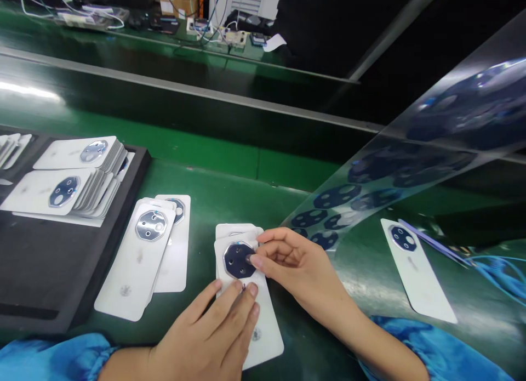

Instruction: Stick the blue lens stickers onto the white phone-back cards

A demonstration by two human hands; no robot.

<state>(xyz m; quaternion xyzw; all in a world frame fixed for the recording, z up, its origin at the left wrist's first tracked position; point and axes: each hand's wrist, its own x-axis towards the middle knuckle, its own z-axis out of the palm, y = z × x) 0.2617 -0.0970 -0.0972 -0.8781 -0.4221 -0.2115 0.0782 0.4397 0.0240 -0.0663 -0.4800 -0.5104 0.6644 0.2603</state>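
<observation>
The left hand (205, 331) lies low and slightly spread over a stack of white cards (263, 337), its fingertips (251, 289) pressing near the bottom edge of a dark octagonal lens piece (236, 263). A small dark speck beneath them is too small to make out. The right hand (299, 266) comes in from the other side, narrowed, with its fingers curled and their tips at the lens piece's right edge. They hide that edge, so whether they are pinching it is hard to tell.

The lens piece sits on the top card, whose lower part and the cards below are partly hidden by the hands. Just left of this stack, two smooth card piles (137, 255) overlap, with a narrow strip of green bench (213, 189) between. Further left, a black foam tray (41, 282) with a raised edge carries more upright rows of cards, cut off by the frame. Behind the right hand, a glossy transparent sheet (370, 189) with dark lens pieces curls upward. Right of the wrist, past a wide stretch of bench, lies a single card (415, 266) with slim tweezers (431, 241) beside it.
</observation>
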